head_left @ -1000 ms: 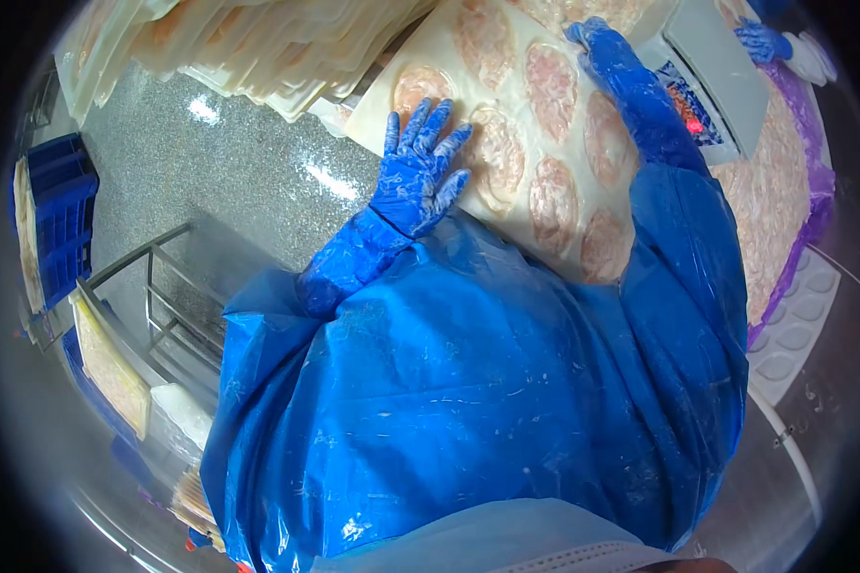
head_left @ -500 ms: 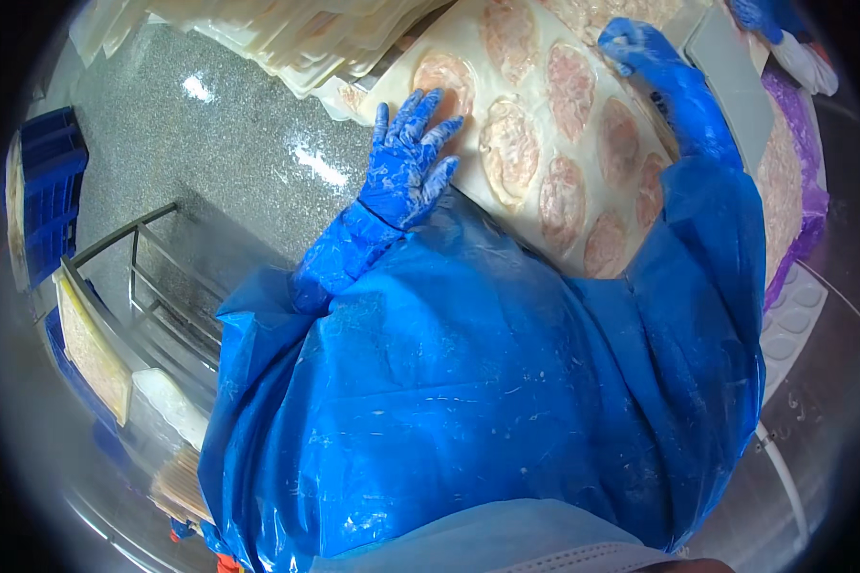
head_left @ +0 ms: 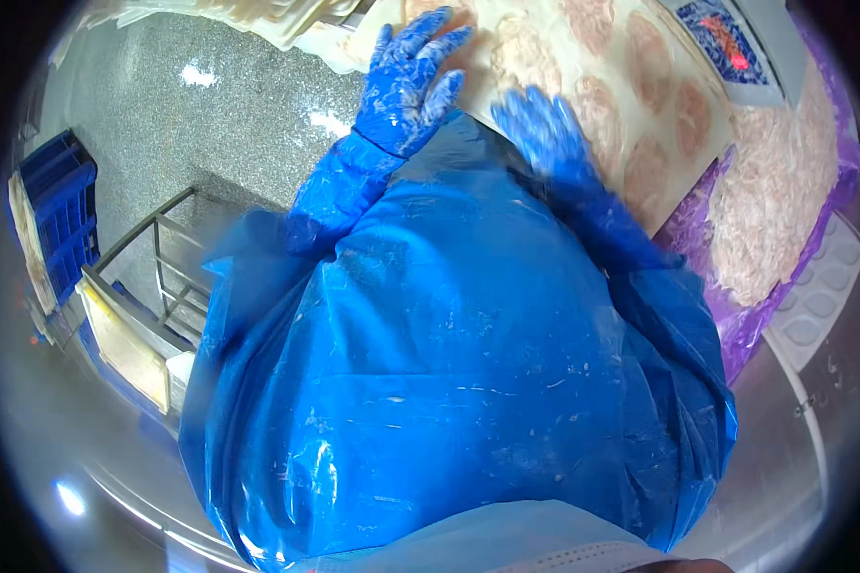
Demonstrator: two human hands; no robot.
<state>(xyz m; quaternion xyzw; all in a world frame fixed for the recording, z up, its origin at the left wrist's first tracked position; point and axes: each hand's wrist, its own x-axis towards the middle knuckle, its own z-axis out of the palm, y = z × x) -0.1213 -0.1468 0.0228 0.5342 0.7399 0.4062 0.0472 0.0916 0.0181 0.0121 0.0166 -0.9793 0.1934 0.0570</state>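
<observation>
- Hands: two, blue-gloved, apart from each other, both open and neither clamped on anything. Left hand (head_left: 409,84), upper middle of the frame, has its fingers spread over one patty at the upper edge; right hand (head_left: 545,138), near it, is blurred over the near edge of the sheet (head_left: 686,177), and I cannot tell whether it presses there.
- Patties (head_left: 651,63): at least seven ovals in the sheet, upper middle to upper right; the upper edge of the frame cuts some off.
- Good handling, as I judge it: one palm steadies the sheet while the other smooths with light, even strokes, so meat fills each oval and the gaps stay clean. The pale, rough patty (head_left: 526,57) between the hands seems to want most care; heavy pressure could smear it.
- Apron (head_left: 449,382): one, blue, filling the lower middle.
- Meat (head_left: 774,196): one large heap, right, on one purple film (head_left: 690,229).
- Display (head_left: 726,38): one, lit red, upper right.
- Tray (head_left: 822,286): one, right, with oval hollows; part is covered, so I leave them uncounted.
- Left side: one metal rack (head_left: 141,229), one blue crate (head_left: 62,191), one cream board (head_left: 129,349).
- Stack (head_left: 248,17): upper left, layers too overlapped to count.
</observation>
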